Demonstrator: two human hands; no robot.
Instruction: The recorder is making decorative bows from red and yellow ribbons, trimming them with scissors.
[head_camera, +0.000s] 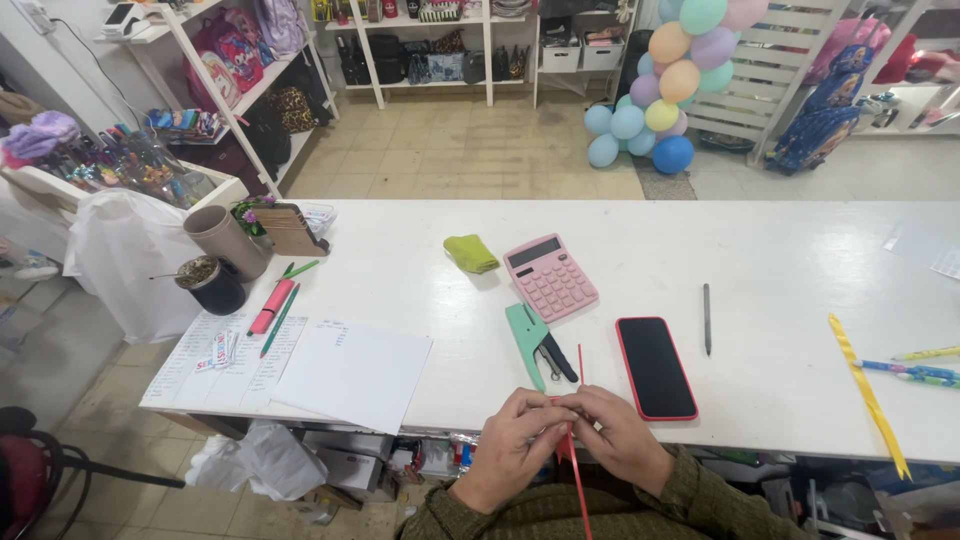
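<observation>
Ribbon: a thin red ribbon (577, 470), narrow and flat, runs from just above the fingers down past the table edge toward the person's lap; its upper tip pokes up as a fine red line beside the stapler.
Left hand: the left hand (508, 447) is closed, fingertips pinching the ribbon at the near edge of the white table (760, 250).
Right hand: the right hand (622, 440) is closed too, pressed against the left, so the 2 hands meet on the same bit of ribbon.
Sleeves: both wrists come out of olive green knit sleeves.
Phone: a dark-screened phone in a red case (655, 366) lies flat just right of the hands; I take it as my landmark.
Stapler: a green stapler (530, 340) lies left of the phone, just beyond the hands.
Calculator: a pink calculator (550, 277) sits up and left of the phone, farther from the person.
Cloth: a folded green cloth (470, 253) lies left of the calculator, well left of the phone.
Pen: a grey pen (706, 318) lies just right of the phone.
Yellow ribbon: a yellow ribbon (866, 390) stretches well right of the phone, hanging over the table edge.
Paper: white sheets (352, 375) lie far left of the phone.
</observation>
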